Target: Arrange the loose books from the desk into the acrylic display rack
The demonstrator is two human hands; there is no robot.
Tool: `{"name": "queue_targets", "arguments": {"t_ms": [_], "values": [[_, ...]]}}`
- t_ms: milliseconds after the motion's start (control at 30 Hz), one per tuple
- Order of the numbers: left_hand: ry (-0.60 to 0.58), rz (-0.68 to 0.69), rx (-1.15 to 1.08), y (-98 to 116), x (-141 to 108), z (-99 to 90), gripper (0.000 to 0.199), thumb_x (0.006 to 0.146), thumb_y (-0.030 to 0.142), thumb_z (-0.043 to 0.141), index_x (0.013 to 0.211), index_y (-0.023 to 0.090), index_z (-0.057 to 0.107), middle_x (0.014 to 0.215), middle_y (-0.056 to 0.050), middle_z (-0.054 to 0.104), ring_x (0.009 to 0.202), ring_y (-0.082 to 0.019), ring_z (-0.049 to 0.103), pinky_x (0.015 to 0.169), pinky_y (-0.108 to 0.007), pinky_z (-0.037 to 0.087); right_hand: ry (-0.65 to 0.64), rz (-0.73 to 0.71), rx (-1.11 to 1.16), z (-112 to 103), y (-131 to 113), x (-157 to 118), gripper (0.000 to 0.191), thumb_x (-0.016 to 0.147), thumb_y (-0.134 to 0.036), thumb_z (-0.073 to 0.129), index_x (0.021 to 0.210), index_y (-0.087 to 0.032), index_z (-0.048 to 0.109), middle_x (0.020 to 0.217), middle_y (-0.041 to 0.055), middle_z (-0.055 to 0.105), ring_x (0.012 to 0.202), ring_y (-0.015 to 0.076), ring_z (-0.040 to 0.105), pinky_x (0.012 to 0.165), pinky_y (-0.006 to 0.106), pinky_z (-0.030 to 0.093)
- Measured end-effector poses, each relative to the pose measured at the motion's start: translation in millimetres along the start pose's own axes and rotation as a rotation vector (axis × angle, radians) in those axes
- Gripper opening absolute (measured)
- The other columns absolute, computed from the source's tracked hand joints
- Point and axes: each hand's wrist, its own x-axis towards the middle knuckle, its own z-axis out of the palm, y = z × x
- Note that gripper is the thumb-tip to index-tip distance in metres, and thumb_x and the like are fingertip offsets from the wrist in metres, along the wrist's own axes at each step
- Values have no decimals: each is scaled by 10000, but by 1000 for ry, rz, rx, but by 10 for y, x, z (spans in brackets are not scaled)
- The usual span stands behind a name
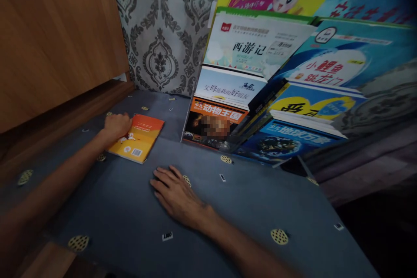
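An orange and yellow book [143, 134] lies flat on the blue-grey patterned tabletop [241, 213], its barcode facing up. My left hand [117, 126] rests at the book's upper left edge with the fingers curled in; whether they grip the edge is hidden. To the right of and nearer than the book, my right hand [174, 191] lies palm down on the tabletop, fingers spread and holding nothing. Beyond it, a rack of upright books stands in two columns, among them an orange animal book [215, 117] and a blue book [286, 139] in the front row.
A wooden cabinet [58, 39] stands along the left side. Patterned grey wall covering [159, 52] rises behind the table. A yellow book [312, 100] and a white-green book [254, 47] stand higher in the rack. The table's right edge drops to a dark area.
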Motion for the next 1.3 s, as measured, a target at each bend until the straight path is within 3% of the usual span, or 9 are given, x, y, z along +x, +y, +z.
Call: {"name": "queue_targets", "arguments": {"t_ms": [67, 133, 267, 433, 600, 767, 967, 1133, 1300], "values": [[122, -6, 49, 50, 19, 26, 451, 973, 305, 284, 1200, 69, 593, 1089, -263, 695, 1083, -392, 653, 873, -503, 483, -4, 9, 0, 9, 3, 1, 314, 1017, -268, 486, 1300, -206, 608, 1401, 92, 622, 1373, 204, 502, 1208, 458, 332], [193, 85, 27, 98, 100, 90, 428, 970, 324, 315, 1235, 107, 572, 1207, -216, 663, 1149, -345, 621, 929, -458, 482, -14, 11, 1, 11, 5, 3, 319, 1015, -268, 489, 1308, -213, 602, 1404, 88, 619, 1376, 205, 499, 1207, 458, 333], [162, 302, -164, 120, 338, 281, 432, 988, 353, 288, 1256, 167, 572, 1286, -117, 644, 1192, -240, 592, 1038, -364, 446, -16, 3, 14, 6, 10, 3, 322, 1017, -263, 477, 1309, -203, 601, 1409, 98, 615, 1385, 204, 489, 1211, 461, 326], [157, 303, -165, 119, 371, 321, 430, 993, 353, 276, 1230, 179, 591, 1259, -108, 652, 1162, -243, 599, 1024, -370, 452, 14, -11, 22, 11, 13, -6, 316, 1006, -251, 502, 1294, -178, 612, 1389, 117, 627, 1381, 208, 491, 1214, 464, 318], [133, 163, -41, 240, 66, 140, 429, 994, 351, 275, 1193, 164, 606, 1228, -155, 656, 1116, -310, 629, 927, -454, 479, 61, 5, 29, 24, 10, -7, 313, 1003, -235, 492, 1284, -190, 621, 1373, 112, 635, 1342, 207, 526, 1190, 458, 361], [141, 96, 104, 283, -320, 25, 452, 993, 373, 284, 1107, 130, 648, 1147, -203, 692, 1047, -371, 654, 921, -570, 412, 262, 164, 94, 56, 63, 0, 358, 990, -206, 452, 1319, -173, 592, 1357, 152, 628, 1288, 255, 555, 1092, 489, 461], [89, 45, 169, 290, -742, -54, 484, 990, 433, 295, 1069, 120, 656, 1088, -215, 724, 1001, -356, 684, 843, -450, 446, 440, 310, 247, 137, 180, 3, 357, 1004, -264, 410, 1319, -203, 568, 1331, 127, 626, 1269, 244, 556, 1080, 450, 455], [-19, 23, 125, 398, -1069, -131, 541, 989, 537, 269, 1162, 147, 602, 987, -187, 747, 926, -358, 711, 690, -369, 459, 438, 436, 259, 154, 261, 2, 346, 1005, -289, 387, 1266, -193, 593, 1255, 119, 650, 1207, 241, 573, 1041, 413, 453], [-73, 143, -20, 511, -1371, -122, 434, 991, 483, 299, 1170, 190, 563, 911, -117, 744, 853, -281, 710, 679, -328, 436, 444, 506, 184, 104, 361, -59, 335, 964, -253, 419, 1232, -193, 610, 1212, 119, 666, 1163, 265, 569, 1034, 450, 421]]}}
